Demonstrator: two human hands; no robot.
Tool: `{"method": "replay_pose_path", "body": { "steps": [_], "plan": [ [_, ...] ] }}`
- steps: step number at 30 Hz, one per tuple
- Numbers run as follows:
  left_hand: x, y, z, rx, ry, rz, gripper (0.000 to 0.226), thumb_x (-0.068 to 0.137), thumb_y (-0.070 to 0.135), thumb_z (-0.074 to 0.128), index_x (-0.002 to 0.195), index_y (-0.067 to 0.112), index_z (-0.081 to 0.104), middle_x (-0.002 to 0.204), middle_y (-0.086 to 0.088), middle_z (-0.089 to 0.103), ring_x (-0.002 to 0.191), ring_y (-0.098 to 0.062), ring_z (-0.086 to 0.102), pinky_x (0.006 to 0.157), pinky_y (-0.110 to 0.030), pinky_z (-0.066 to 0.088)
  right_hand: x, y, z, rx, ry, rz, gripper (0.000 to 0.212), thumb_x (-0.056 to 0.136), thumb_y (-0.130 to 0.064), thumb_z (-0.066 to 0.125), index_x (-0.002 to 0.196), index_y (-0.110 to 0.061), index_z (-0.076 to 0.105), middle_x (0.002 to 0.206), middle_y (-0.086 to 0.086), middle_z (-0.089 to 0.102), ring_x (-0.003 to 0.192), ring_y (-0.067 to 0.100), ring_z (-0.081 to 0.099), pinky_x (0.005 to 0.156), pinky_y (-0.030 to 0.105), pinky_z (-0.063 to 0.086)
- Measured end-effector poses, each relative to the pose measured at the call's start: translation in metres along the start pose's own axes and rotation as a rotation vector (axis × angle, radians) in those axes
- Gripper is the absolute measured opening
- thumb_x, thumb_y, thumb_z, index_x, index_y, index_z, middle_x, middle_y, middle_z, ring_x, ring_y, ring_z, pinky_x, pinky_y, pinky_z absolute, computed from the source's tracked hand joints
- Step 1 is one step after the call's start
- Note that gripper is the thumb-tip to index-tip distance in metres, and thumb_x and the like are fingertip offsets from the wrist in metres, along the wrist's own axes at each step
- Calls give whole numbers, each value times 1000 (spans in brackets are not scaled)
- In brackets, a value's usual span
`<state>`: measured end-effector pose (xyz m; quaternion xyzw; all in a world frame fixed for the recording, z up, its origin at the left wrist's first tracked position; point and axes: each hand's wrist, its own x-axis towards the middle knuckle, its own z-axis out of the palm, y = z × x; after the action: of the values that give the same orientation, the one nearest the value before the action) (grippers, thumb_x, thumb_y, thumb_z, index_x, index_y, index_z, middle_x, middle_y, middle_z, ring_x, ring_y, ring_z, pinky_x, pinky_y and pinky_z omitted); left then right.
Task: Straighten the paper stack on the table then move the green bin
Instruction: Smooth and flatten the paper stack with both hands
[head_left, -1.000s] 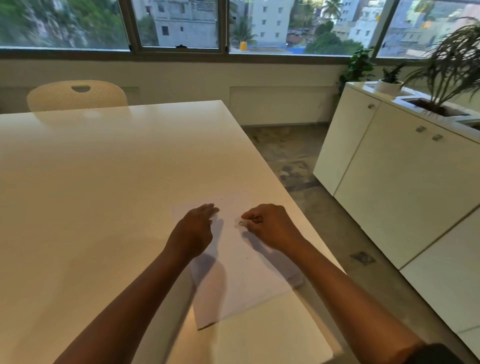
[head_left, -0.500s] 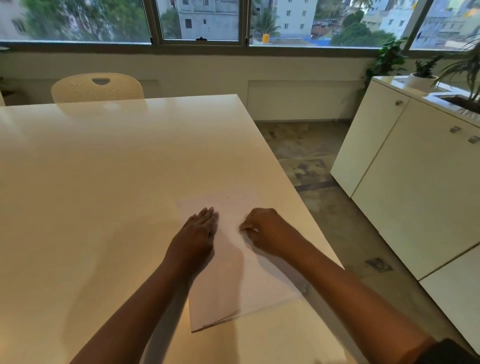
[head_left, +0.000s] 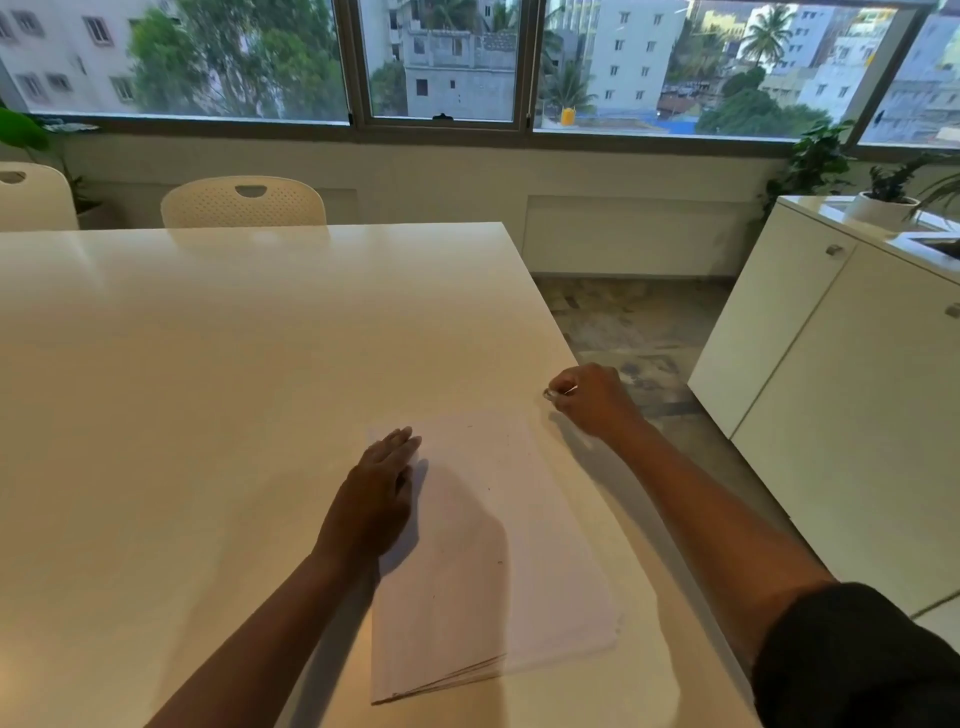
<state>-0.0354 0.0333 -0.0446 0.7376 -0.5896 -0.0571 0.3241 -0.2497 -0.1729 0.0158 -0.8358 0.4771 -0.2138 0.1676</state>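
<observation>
One paper stack (head_left: 493, 551) lies near the table's (head_left: 208, 389) right edge, its near corner fanned into several sheets; two hands, two perforated chairs (head_left: 244, 202) behind the far edge, one white cabinet (head_left: 831, 415) to the right with potted plants (head_left: 883, 200) on top; the left hand (head_left: 376, 499) rests flat, fingers straight, on the stack's left side; the right hand (head_left: 592, 400), clenched, pinches a small metallic object (head_left: 550, 394) too small to identify, just beyond the stack's far right corner.
</observation>
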Motion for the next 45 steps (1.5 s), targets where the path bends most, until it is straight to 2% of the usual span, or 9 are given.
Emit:
{"method": "replay_pose_path", "body": {
  "steps": [6,14,20,27,30,33,36,40,45],
  "plan": [
    [1,0,-7,65,247,-236,28,88,-5,57,114,0,68,120,-18,66,111,-34,58,92,-33,45,41,-6,31,-29,23,75,20,87,-18,61,100,-8,73,104,13,72,99,29,65,85,32,49],
    [8,1,-13,-12,156,-392,31,92,0,53,121,-2,64,131,-20,61,122,-32,56,101,-31,38,19,-11,34,-71,49,170,29,91,-26,59,109,-4,67,110,19,69,104,35,64,90,38,50],
    [17,-1,-17,-159,24,-503,45,84,0,50,128,8,60,131,-17,61,120,-30,57,90,-24,38,-63,-31,37,-232,-211,214,25,92,-27,55,106,-7,59,110,15,66,101,31,63,72,26,38],
    [15,4,-15,-99,-14,-411,47,87,2,50,133,5,54,133,-18,58,122,-35,54,101,-33,41,-115,-58,34,-298,-180,212,34,96,-31,49,118,-5,54,115,15,61,103,28,59,88,34,46],
    [6,-2,-10,133,-1,-208,44,94,8,46,137,2,51,143,-16,51,132,-33,47,105,-39,39,-133,-76,38,-385,-111,109,42,99,-36,40,132,-10,44,134,14,51,119,31,49,96,39,42],
    [2,-9,-5,295,-100,-74,52,103,23,33,152,7,29,162,-9,24,150,-22,20,118,-39,23,-166,-112,66,-263,-263,-172,59,101,-46,27,151,-17,18,160,7,16,146,26,17,117,42,20],
    [-3,-14,1,383,-177,-37,55,105,29,22,156,9,16,165,-6,11,153,-18,6,122,-38,14,-196,-131,90,-224,-433,-311,69,97,-60,11,153,-23,-3,161,-2,-10,148,17,-14,118,38,-3],
    [-7,-21,4,385,-213,-27,56,105,29,17,156,8,12,165,-8,10,153,-18,4,123,-38,12,-212,-112,94,-308,-458,-293,73,92,-67,0,150,-26,-16,157,-9,-24,141,11,-31,115,35,-14],
    [-3,-23,7,342,-231,-61,58,104,35,20,157,14,10,166,-3,4,153,-16,0,123,-36,5,-203,-65,71,-404,-360,-90,76,91,-65,-1,151,-20,-14,159,-3,-19,146,12,-20,114,30,-11]
  ]
}}
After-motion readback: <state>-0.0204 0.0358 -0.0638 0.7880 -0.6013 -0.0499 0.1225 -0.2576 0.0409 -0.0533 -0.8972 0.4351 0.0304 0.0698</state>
